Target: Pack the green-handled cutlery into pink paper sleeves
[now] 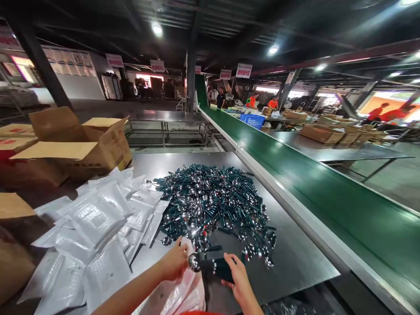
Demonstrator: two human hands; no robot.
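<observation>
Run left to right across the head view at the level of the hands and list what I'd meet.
White packets → left hand → dark-handled utensils with shiny rounded ends → right hand → green conveyor belt.

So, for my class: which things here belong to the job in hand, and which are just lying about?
Likely part of the job:
dark-handled utensils, held in the right hand
white bag, at the left hand
utensil pile
white packets

Apparently just lying about:
blue basket
cardboard boxes beyond the green conveyor
</observation>
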